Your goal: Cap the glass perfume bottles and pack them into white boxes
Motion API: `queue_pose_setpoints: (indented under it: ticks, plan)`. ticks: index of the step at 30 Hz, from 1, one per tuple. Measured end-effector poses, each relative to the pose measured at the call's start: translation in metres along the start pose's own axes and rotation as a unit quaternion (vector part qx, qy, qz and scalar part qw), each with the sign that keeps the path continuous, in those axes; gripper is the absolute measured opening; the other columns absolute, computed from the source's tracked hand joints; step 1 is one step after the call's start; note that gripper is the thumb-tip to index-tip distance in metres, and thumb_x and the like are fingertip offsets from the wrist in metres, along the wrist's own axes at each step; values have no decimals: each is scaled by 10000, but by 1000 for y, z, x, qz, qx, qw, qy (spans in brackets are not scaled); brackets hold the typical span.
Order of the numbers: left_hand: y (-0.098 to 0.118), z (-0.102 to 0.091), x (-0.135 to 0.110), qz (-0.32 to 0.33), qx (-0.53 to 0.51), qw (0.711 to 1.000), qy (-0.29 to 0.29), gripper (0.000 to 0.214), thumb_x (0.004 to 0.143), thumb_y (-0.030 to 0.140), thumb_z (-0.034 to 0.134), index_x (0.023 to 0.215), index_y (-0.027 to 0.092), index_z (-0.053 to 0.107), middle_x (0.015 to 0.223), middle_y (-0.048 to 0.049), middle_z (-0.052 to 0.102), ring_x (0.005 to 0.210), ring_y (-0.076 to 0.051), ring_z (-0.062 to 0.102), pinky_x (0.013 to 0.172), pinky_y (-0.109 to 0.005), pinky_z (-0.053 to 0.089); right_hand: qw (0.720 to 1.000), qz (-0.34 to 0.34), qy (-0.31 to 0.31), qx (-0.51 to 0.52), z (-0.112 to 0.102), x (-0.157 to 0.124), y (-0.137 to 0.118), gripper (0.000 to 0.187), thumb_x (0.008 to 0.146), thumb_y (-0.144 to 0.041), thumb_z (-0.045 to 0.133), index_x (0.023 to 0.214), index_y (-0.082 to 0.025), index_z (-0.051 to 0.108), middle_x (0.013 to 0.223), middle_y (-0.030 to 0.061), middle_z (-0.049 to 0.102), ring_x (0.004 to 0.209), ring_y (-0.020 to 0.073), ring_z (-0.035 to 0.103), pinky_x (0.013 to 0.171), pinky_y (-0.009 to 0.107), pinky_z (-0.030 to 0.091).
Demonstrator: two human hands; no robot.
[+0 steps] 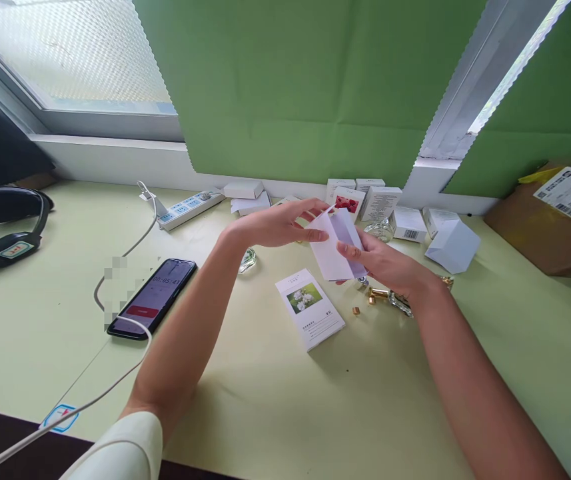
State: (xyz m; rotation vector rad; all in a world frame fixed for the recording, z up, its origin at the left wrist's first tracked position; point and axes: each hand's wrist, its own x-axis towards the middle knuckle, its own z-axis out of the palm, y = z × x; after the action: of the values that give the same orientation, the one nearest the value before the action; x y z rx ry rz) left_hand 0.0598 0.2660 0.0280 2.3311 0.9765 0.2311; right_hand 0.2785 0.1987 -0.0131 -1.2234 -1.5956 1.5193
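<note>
Above the middle of the table, my right hand grips a white paper box by its lower right side, thumb on the near face. The box looks partly folded, with a flap standing at its top. My left hand has its thumb against the upper left of the same box, its fingers curled around the top edge. Just below lies a white box with a flower picture. Small gold-coloured rings and a glass bottle lie by my right wrist, which partly hides the bottle.
Several small white boxes stand along the back. A power strip, a phone and a white cable are on the left, with a black headset beyond. A cardboard carton stands at right.
</note>
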Motion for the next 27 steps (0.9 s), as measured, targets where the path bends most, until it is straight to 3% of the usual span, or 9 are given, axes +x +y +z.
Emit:
queue_pose_setpoints:
  ticks: [5, 9, 11, 13, 16, 21, 27]
  plan:
    - [0, 5, 3, -8, 14, 1000, 16, 555, 882, 596, 494, 1355, 310, 442, 1379, -22, 535, 1217, -228, 506, 852, -269, 442, 1000, -11, -4, 6, 2, 1, 4, 675, 819, -456, 686, 1430, -353, 416, 1361, 19, 588, 1154, 242, 608, 858, 394, 601]
    - [-9, 2, 3, -53, 41, 997, 38, 650, 878, 622, 468, 1422, 285, 358, 1367, -74, 533, 1125, -224, 565, 807, -282, 460, 999, -10, 46, -10, -3, 6, 11, 624, 864, -414, 633, 1431, -308, 397, 1367, 41, 585, 1141, 241, 616, 845, 403, 609]
    - [-14, 2, 5, -102, 71, 992, -8, 685, 861, 660, 455, 1421, 276, 362, 1333, -81, 565, 1070, -229, 595, 801, -302, 465, 996, -8, 82, -22, -7, 8, 13, 602, 862, -418, 627, 1414, -308, 411, 1375, 42, 580, 1144, 249, 616, 826, 403, 618]
    - [-19, 7, 9, -143, 98, 980, -96, 712, 805, 724, 476, 1363, 283, 444, 1309, -69, 594, 1066, -249, 602, 811, -327, 470, 994, -14, 105, -23, -11, 9, 13, 588, 854, -433, 629, 1395, -323, 428, 1389, 34, 568, 1157, 257, 611, 809, 401, 627]
    - [-27, 21, 20, -158, 113, 961, -195, 720, 685, 758, 584, 1245, 306, 560, 1332, -41, 594, 1121, -282, 582, 839, -352, 482, 994, -24, 105, 4, -14, 8, 12, 578, 837, -445, 650, 1369, -336, 453, 1381, 24, 572, 1165, 262, 611, 795, 402, 638]
    - [-42, 38, 33, -125, 85, 956, -250, 724, 553, 676, 725, 1170, 313, 615, 1274, -29, 632, 1078, -272, 610, 827, -335, 507, 995, -29, 94, 36, -15, 8, 14, 554, 834, -433, 659, 1342, -312, 472, 1392, 31, 564, 1173, 262, 606, 810, 415, 636]
    - [-48, 35, 33, -107, 49, 958, -261, 589, 593, 665, 705, 1048, 293, 666, 1193, -18, 665, 991, -222, 647, 835, -311, 492, 988, -60, 128, 57, -16, 9, 15, 475, 844, -418, 654, 1278, -279, 519, 1420, 45, 538, 1176, 258, 601, 815, 415, 633]
